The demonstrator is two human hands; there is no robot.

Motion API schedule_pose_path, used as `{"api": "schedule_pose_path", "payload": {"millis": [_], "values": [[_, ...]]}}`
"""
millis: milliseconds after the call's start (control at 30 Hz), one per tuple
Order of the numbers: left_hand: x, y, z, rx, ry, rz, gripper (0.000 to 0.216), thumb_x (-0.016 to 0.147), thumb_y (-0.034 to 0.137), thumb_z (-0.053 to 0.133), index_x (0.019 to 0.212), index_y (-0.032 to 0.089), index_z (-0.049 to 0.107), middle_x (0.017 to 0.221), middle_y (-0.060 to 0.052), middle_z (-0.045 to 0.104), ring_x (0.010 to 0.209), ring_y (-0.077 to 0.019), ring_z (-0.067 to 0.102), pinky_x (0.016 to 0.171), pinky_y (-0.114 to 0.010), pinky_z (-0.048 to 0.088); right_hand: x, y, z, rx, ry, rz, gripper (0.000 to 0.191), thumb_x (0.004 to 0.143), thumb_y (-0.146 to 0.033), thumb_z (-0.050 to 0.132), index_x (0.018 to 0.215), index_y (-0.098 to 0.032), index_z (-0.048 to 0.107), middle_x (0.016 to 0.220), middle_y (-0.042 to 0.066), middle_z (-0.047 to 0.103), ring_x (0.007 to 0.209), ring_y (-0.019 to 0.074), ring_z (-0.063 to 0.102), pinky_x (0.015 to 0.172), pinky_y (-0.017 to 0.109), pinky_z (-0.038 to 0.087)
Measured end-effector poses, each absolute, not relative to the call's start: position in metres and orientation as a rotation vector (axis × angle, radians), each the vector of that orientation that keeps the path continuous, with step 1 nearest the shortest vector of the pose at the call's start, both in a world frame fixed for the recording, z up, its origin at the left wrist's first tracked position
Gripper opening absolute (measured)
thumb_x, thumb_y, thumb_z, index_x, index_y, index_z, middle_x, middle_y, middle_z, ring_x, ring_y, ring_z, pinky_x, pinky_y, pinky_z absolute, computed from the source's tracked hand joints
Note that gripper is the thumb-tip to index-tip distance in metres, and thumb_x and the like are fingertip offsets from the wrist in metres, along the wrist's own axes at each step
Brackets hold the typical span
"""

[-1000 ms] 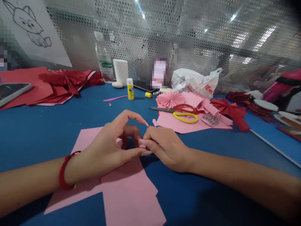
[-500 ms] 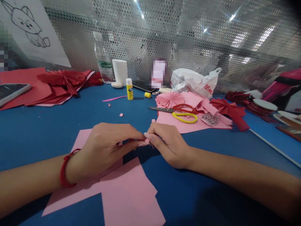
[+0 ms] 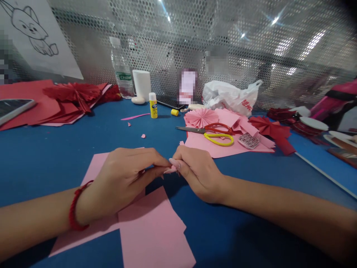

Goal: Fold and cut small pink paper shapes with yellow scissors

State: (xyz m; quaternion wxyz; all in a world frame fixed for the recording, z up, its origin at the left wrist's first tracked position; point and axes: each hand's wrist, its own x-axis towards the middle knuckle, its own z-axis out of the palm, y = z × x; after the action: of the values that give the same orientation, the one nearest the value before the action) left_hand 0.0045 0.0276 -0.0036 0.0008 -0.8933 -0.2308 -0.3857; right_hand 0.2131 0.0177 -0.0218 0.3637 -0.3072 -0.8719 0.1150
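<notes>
- Above the pink paper sheet (image 3: 150, 227), left hand (image 3: 122, 178) and right hand (image 3: 199, 173) meet fingertip to fingertip — knuckles up.
- Both pinch one small pink paper scrap (image 3: 173, 168) between them.
- Scissors (image 3: 212, 132) lie well behind.

Scissors (image 3: 208, 131) w/ red & yellow handles on pink sheet (image 3: 206, 148), paper fan (image 3: 202, 117) just behind. Glue stick (image 3: 153, 105), water bottle (image 3: 121, 74) & white bag (image 3: 228, 97) by mesh wall.
</notes>
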Motion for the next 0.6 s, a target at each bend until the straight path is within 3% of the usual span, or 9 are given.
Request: {"api": "schedule_pose_path", "payload": {"millis": [433,600], "values": [[0.0019,0.0258,-0.0021,-3.043,-1.011,-1.23,0.02,0.094,0.013,0.059,0.08,0.021,0.07,0.07,0.006,0.075,0.058,-0.0063,0.067,0.058,-0.013,0.045,0.2139,0.0183,-0.0227,-0.866,-2.291,0.248,0.031,0.109,-0.03,0.025,0.085,-0.022,0.042,0.078,0.0,0.054,0.066,0.0153,0.049,0.063,0.029,0.034],[0.0063,0.0255,0.0008,-3.153,-1.188,-1.248,0.019,0.094,0.02,0.062,0.077,0.021,0.072,0.068,0.006,0.075,0.058,-0.0073,0.067,0.057,-0.012,0.046,0.2137,0.0171,-0.0192,-0.907,-2.216,0.415,0.034,0.11,-0.034,0.027,0.083,-0.022,0.043,0.077,-0.001,0.055,0.067,0.0143,0.05,0.064,0.028,0.034]]}}
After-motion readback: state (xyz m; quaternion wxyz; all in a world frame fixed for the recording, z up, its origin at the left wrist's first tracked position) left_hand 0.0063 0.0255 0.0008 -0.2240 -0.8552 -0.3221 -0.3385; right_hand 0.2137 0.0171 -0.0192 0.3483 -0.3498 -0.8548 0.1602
